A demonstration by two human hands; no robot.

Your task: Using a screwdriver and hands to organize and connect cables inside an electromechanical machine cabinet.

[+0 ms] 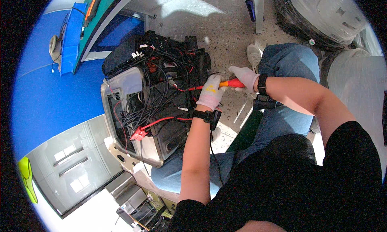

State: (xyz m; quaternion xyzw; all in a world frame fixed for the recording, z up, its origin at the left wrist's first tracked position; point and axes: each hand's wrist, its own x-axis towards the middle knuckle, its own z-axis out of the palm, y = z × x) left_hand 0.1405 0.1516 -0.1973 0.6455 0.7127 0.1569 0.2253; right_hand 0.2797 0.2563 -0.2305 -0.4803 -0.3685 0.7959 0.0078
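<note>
My right hand (244, 77), in a white glove, is closed round the red end of a red-and-orange screwdriver-like handle (230, 83). My left hand (211, 92), gloved too, is closed round the other end, beside the open machine. A thin red length (195, 88) runs on from the left fingers toward the machine; whether it is a shaft or a cable I cannot tell. The grey-and-black machine (153, 151) lies with a tangle of black cables (155, 93) across it. Below my left hand, a thick red cable (169, 118) ends in a red plug (139, 133).
A blue bin (73, 38) and an orange-and-black tool (93, 7) are on a green-topped bench at upper left. Plastic-wrapped bulky items (354, 83) stand on the right. A white leg (259, 18) rises from the speckled floor (225, 38). My knees flank the work.
</note>
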